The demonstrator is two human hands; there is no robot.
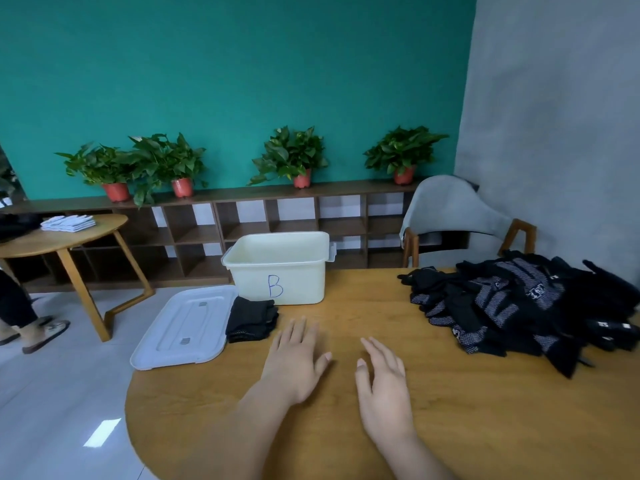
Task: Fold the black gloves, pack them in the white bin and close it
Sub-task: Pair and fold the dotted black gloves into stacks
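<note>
My left hand and right hand lie flat, holding nothing; I should lift just 1 off the glove pile.

My left hand and right hand are bare, forearms bare too as far as I see; thumbnails look short, though blur leaves that unsure.
</note>
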